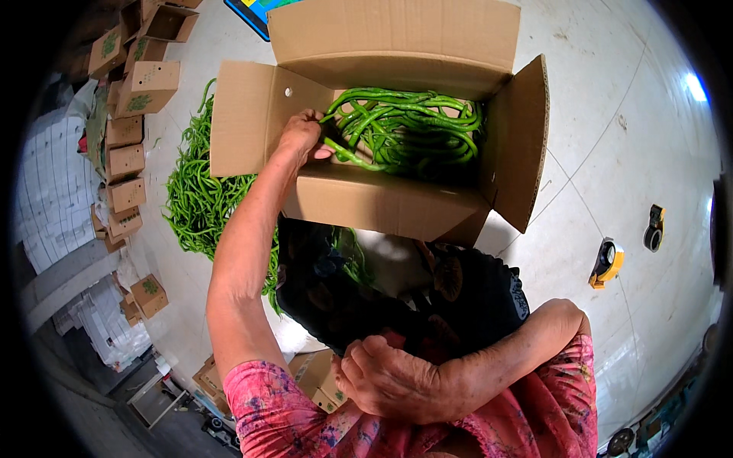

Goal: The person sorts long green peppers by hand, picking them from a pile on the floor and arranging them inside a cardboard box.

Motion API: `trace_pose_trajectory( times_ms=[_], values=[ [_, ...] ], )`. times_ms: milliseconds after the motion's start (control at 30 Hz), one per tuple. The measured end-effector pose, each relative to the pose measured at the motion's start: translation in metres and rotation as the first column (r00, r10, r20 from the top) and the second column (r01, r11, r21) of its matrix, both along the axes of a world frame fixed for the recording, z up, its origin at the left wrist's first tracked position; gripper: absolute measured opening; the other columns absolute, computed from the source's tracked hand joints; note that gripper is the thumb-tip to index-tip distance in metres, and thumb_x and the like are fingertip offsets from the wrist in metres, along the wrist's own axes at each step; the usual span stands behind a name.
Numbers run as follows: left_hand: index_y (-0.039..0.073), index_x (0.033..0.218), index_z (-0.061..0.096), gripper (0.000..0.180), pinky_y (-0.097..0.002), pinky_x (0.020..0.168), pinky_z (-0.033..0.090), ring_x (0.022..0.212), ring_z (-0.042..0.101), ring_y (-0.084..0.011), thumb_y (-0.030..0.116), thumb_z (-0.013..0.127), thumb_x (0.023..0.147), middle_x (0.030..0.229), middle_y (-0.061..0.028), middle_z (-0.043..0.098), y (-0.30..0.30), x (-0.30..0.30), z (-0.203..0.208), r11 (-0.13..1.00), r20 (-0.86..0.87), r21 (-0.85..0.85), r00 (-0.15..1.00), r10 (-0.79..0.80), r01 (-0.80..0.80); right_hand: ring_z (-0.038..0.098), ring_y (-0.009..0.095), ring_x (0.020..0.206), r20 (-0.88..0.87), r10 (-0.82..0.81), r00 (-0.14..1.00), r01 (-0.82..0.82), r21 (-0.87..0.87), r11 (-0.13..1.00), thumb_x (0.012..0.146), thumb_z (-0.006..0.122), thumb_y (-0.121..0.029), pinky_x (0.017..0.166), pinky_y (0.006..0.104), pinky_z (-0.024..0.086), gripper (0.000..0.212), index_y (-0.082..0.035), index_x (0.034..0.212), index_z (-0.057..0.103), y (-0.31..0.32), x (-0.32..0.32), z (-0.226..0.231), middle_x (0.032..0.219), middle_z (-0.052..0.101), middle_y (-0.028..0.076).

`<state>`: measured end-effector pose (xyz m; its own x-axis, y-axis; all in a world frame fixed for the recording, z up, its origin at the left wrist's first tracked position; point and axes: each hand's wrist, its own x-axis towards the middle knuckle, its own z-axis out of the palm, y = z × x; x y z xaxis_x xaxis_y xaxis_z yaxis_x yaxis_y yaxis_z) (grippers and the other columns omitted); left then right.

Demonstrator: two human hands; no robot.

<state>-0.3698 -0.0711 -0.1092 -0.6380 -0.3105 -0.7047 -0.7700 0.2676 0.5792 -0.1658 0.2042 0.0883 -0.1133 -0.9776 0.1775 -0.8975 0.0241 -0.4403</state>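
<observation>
An open cardboard box (397, 204) stands in front of me with its flaps spread outward. Long green chili peppers (416, 126) lie in it, mostly lengthwise, some in shadow. My left hand (304, 137) reaches over the near left corner, its fingers closed at the ends of the peppers by the left wall. One green chili pepper (355, 158) runs from those fingers along the near side. Close to my body, above my lap, my right hand (393, 379) is curled into a loose fist. Its palm side is hidden, so I cannot see whether anything is in it.
A heap of green chili peppers (197, 191) lies on the floor left of the box. Two tape dispensers (607, 263) sit on the tiles at right. Small cardboard boxes (126, 162) line the far left, beside white stacks (53, 183). A blue-edged object (256, 17) lies behind the box.
</observation>
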Motion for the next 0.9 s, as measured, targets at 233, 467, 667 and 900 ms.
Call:
trace_pose_trajectory(
  times_ms=[233,467,667,900],
  values=[
    [0.003,0.12,0.059,0.032,-0.0374,0.056,0.06,0.077,0.073,-0.0274,0.005,0.045,0.091,0.106,-0.023,0.068,0.0,0.0,-0.002,0.835,0.451,-0.285,0.835,-0.317,0.471,0.053,0.017,0.075,0.003,0.008,1.0,-0.008,-0.012,1.0,0.086,0.053,-0.024,0.063,0.0298,0.04,0.036,0.0,0.11,0.065,0.003,-0.003,0.002,0.079,0.059,0.004],
    [0.012,0.122,0.064,0.039,-0.0412,0.096,0.051,0.112,0.062,-0.034,0.016,0.06,0.084,0.124,-0.015,0.063,0.021,-0.001,0.009,0.077,0.598,-0.401,0.325,-0.733,0.913,0.055,0.018,0.076,0.054,-0.042,0.998,0.043,-0.011,0.999,0.086,0.053,-0.024,0.064,0.0297,0.04,0.036,0.0,0.109,0.065,0.002,0.001,-0.003,0.079,0.06,0.005],
    [0.011,0.12,0.064,0.037,-0.0417,0.094,0.049,0.104,0.062,-0.038,0.016,0.063,0.084,0.116,-0.0173,0.065,0.007,0.012,-0.027,0.158,0.246,-0.215,0.21,-0.946,0.964,0.056,0.018,0.075,0.031,-0.013,0.999,0.013,-0.011,1.0,0.085,0.054,-0.024,0.064,0.0296,0.04,0.035,0.0,0.108,0.065,-0.001,0.003,-0.003,0.079,0.06,0.004],
    [0.01,0.124,0.059,0.039,-0.0439,0.091,0.05,0.103,0.063,-0.0372,0.015,0.057,0.086,0.11,-0.0194,0.066,0.081,0.001,-0.019,0.218,-0.193,-0.474,0.141,-0.971,0.853,0.053,0.017,0.07,0.035,-0.006,0.999,0.005,0.027,1.0,0.086,0.053,-0.024,0.061,0.0301,0.038,0.035,0.002,0.106,0.065,-0.003,0.006,-0.003,0.074,0.057,0.003]
  ],
)
